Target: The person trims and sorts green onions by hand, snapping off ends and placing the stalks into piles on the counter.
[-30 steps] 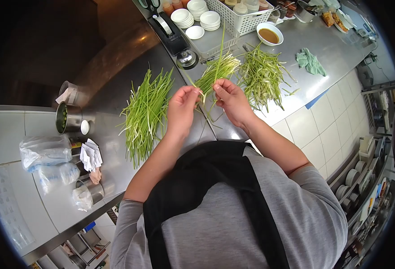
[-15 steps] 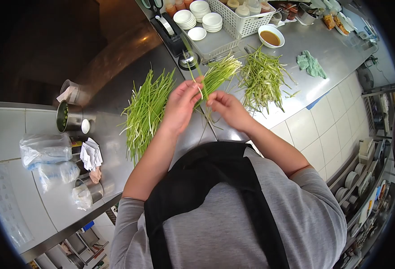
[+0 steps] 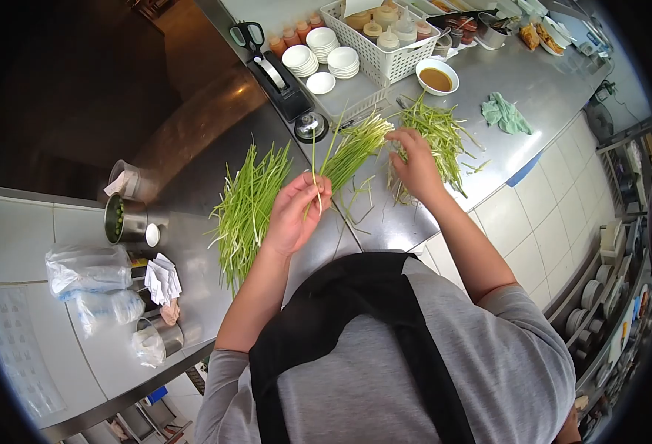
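My left hand (image 3: 298,211) is closed in a pinch on thin green stalks (image 3: 314,159), which look like garlic chives with pale ends. Beside that hand, a loose heap of long green chives (image 3: 250,211) lies on the steel counter. Beyond it rests a neater bundle of chives (image 3: 352,152), white ends pointing right. My right hand (image 3: 418,166) is at the near left edge of a heap of pale, tangled chive leaves (image 3: 438,129). Its thumb and forefinger are apart, and I see nothing between them. A few loose strands (image 3: 357,200) lie between the hands.
Behind the bundle stand a call bell (image 3: 311,127), a tape dispenser (image 3: 285,92) with scissors, stacked white dishes (image 3: 300,61) and a white basket (image 3: 385,63) of bottles. A bowl of brown sauce (image 3: 437,79) and a green cloth (image 3: 505,115) lie right; a metal pot (image 3: 127,220) stands left.
My right hand has left the stalks by my left hand and moved right to the tangled heap, its fingers parting. My left hand keeps its pinch. The view has shifted slightly.
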Demonstrator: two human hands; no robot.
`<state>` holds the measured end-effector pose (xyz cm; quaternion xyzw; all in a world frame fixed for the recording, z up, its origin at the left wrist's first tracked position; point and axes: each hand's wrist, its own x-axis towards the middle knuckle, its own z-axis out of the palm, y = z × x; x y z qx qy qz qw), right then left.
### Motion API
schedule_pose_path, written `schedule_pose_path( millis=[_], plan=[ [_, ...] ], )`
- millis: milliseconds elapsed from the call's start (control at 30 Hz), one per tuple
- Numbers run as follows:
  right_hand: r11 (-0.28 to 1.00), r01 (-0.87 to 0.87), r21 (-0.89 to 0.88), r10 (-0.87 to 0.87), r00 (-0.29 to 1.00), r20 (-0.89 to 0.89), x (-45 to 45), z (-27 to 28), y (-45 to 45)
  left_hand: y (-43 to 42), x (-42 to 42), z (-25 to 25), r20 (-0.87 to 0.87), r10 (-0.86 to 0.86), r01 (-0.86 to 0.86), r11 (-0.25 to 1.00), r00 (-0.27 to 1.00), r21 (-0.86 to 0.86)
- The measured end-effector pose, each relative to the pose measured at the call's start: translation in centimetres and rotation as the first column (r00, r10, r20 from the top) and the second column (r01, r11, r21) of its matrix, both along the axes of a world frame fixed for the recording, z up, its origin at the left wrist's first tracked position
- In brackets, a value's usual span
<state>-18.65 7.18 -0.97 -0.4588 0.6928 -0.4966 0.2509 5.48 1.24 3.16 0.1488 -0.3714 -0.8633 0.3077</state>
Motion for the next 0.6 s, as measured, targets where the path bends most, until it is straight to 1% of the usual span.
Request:
schedule_pose_path(
  millis=[33, 67, 100, 133, 200, 233, 300, 333, 400, 433, 467, 500, 533, 567, 600],
  plan=[
    [0.99, 0.025, -0.14, -0.068, 0.946, -0.317, -0.7, 0.0, -0.2, 0.1, 0.1, -0.2, 0.007, -0.034, 0.034, 0.999, 0.999, -0.021],
    [0.961, 0.004, -0.276, -0.172, 0.791, -0.587, -1.2, 0.0, -0.3, 0.1, 0.2, -0.2, 0.016, -0.069, 0.07, 0.997, 0.997, -0.041],
    [0.946, -0.01, -0.325, -0.175, 0.827, -0.534, -1.1, 1.4, -0.3, 0.2, 0.3, -0.2, 0.015, -0.08, 0.08, 0.996, 0.997, -0.04],
    [0.947, 0.0, -0.321, -0.181, 0.825, -0.535, -0.6, 2.8, -0.2, 0.4, 0.4, -0.2, 0.031, -0.115, 0.116, 0.993, 0.993, -0.035],
    [0.889, -0.216, -0.403, -0.096, 0.774, -0.626, 0.6, 5.0, 0.0, 0.8, 0.4, -0.4, 0.048, -0.161, 0.163, 0.986, 0.986, -0.025],
    [0.892, -0.206, -0.402, -0.102, 0.774, -0.625, 1.4, 5.6, 0.1, 0.9, 0.4, -0.4, 0.075, -0.168, 0.171, 0.985, 0.983, -0.033],
    [0.883, -0.372, -0.287, 0.047, 0.678, -0.733, 2.6, 6.2, 0.2, 1.1, 0.4, -0.4, 0.107, -0.178, 0.183, 0.982, 0.978, -0.042],
    [0.884, -0.369, -0.289, 0.045, 0.681, -0.731, 2.6, 6.1, 0.1, 1.1, 0.5, -0.3, 0.123, -0.194, 0.201, 0.978, 0.973, -0.052],
    [0.832, -0.443, -0.335, 0.056, 0.667, -0.743, 2.8, 5.4, -0.5, 1.2, 0.7, -0.2, 0.141, -0.205, 0.216, 0.974, 0.969, -0.065],
    [0.83, -0.445, -0.336, 0.057, 0.667, -0.743, 3.2, 5.2, -0.6, 1.2, 0.8, -0.4, 0.145, -0.215, 0.228, 0.971, 0.966, -0.077],
    [0.821, -0.359, -0.444, 0.119, 0.868, -0.481, 3.9, 5.0, -0.5, 1.2, 1.0, -0.5, 0.15, -0.225, 0.239, 0.967, 0.963, -0.086],
    [0.822, -0.241, -0.515, 0.18, 0.969, -0.167, 4.2, 4.8, -0.5, 1.2, 1.1, -0.7, 0.15, -0.223, 0.237, 0.968, 0.963, -0.085],
    [0.823, -0.242, -0.513, 0.181, 0.969, -0.167, 3.8, 4.8, -0.5, 1.2, 1.3, -0.8, 0.149, -0.212, 0.226, 0.97, 0.966, -0.087],
    [0.883, -0.044, -0.466, 0.206, 0.931, 0.303, 2.8, 5.0, -0.5, 1.2, 1.3, -1.0, 0.148, -0.202, 0.216, 0.972, 0.968, -0.089],
    [0.937, 0.111, -0.331, 0.167, 0.69, 0.705, 1.6, 5.3, -0.5, 1.3, 1.3, -0.9, 0.146, -0.203, 0.217, 0.972, 0.968, -0.088]
  ],
)
